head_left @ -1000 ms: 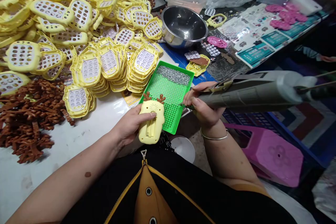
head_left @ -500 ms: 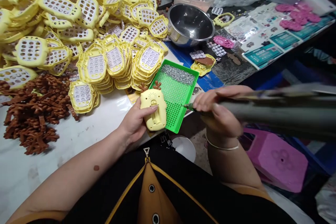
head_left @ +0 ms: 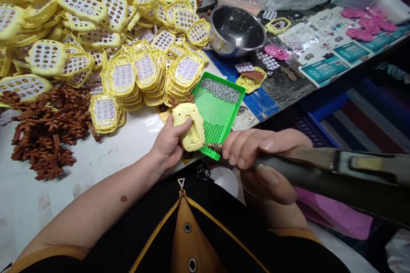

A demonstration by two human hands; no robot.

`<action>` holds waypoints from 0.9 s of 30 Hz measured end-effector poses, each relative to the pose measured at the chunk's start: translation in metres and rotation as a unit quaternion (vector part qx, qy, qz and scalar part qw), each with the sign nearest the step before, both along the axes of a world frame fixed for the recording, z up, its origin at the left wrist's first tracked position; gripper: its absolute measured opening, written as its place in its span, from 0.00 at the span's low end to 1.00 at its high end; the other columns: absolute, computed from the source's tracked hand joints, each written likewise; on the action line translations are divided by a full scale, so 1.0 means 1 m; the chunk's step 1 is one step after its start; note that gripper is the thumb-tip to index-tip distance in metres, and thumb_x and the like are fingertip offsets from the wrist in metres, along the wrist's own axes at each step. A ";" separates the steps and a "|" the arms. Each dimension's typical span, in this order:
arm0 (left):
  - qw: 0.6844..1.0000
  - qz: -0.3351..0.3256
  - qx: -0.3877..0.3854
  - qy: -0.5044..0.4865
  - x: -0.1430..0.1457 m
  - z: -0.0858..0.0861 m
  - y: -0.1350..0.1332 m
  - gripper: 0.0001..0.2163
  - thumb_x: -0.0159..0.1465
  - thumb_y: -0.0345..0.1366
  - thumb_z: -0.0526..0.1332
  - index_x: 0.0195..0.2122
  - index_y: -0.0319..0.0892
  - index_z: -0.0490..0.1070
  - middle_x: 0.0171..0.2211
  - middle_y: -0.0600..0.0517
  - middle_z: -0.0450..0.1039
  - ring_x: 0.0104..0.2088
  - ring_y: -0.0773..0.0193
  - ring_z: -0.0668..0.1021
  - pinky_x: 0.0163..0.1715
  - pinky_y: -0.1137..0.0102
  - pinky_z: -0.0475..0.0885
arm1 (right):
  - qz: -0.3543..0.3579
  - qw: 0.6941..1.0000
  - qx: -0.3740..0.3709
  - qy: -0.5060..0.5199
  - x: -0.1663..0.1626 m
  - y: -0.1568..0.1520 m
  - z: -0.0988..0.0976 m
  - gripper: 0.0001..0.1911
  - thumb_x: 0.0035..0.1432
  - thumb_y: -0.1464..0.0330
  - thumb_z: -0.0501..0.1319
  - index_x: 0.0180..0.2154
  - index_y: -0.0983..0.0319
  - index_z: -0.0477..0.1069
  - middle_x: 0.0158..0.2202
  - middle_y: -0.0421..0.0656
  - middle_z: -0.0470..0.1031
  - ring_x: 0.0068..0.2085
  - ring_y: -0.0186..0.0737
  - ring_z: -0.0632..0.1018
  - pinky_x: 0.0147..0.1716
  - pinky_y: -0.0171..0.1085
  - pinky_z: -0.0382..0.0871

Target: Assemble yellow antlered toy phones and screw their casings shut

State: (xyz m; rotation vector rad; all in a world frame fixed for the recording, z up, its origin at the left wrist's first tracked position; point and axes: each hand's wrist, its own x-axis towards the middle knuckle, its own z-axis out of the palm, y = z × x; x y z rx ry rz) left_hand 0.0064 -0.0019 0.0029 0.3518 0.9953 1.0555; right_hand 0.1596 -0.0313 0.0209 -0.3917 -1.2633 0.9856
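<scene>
My left hand [head_left: 171, 143] grips a yellow plastic toy phone casing [head_left: 195, 121], its back turned up, with brown antlers at the top and the thumb pressed near an oblong recess. In my right hand [head_left: 262, 158] is a power screwdriver [head_left: 320, 179], its fingers wrapped round the dark body. The bit's tip is at the casing's lower right corner; whether a screw sits there is too small to tell. Just behind the casing lies a green perforated tray [head_left: 232, 121] with many small metal screws [head_left: 221, 90] heaped at its far end.
Stacked yellow front shells [head_left: 120, 79] stand beyond my left hand, with a large heap of shells behind. Brown antler pieces [head_left: 48, 132] are piled at left. A steel bowl [head_left: 237, 30] stands at the back; a pink stool [head_left: 336, 217] is low at right.
My right hand has brought the screwdriver left and down, from over the tray to the casing's lower right corner. The casing has tilted slightly in my left hand.
</scene>
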 end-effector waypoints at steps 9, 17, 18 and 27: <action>1.000 0.001 0.008 -0.004 0.001 -0.002 -0.002 0.21 0.54 0.30 0.68 0.49 0.46 0.67 0.38 0.56 0.75 0.37 0.64 0.77 0.42 0.67 0.71 | 0.065 0.998 -0.001 -0.013 -0.005 0.011 -0.003 0.08 0.49 0.74 0.62 0.34 0.58 0.68 0.21 0.36 0.69 0.20 0.34 0.72 0.19 0.37 0.71; 0.999 -0.025 0.003 0.024 0.002 -0.002 0.000 0.19 0.53 0.32 0.68 0.46 0.42 0.68 0.38 0.52 0.76 0.39 0.59 0.78 0.44 0.63 0.71 | 0.063 0.998 0.008 -0.023 -0.006 0.005 0.007 0.08 0.50 0.71 0.61 0.36 0.57 0.69 0.19 0.35 0.68 0.18 0.34 0.71 0.18 0.37 0.70; 0.999 -0.025 0.003 0.029 0.002 -0.002 0.000 0.19 0.53 0.32 0.68 0.45 0.41 0.68 0.38 0.51 0.77 0.39 0.58 0.78 0.44 0.62 0.72 | 0.061 0.998 0.008 -0.026 -0.004 0.003 0.010 0.10 0.51 0.71 0.61 0.38 0.57 0.70 0.18 0.35 0.67 0.18 0.35 0.71 0.18 0.38 0.71; 1.000 0.013 -0.004 0.023 0.000 0.000 -0.002 0.19 0.58 0.38 0.66 0.50 0.51 0.65 0.46 0.53 0.75 0.42 0.61 0.77 0.42 0.62 0.74 | -0.100 0.993 -0.019 -0.062 0.030 0.034 -0.025 0.13 0.52 0.69 0.64 0.41 0.51 0.72 0.19 0.34 0.68 0.20 0.36 0.70 0.21 0.39 0.68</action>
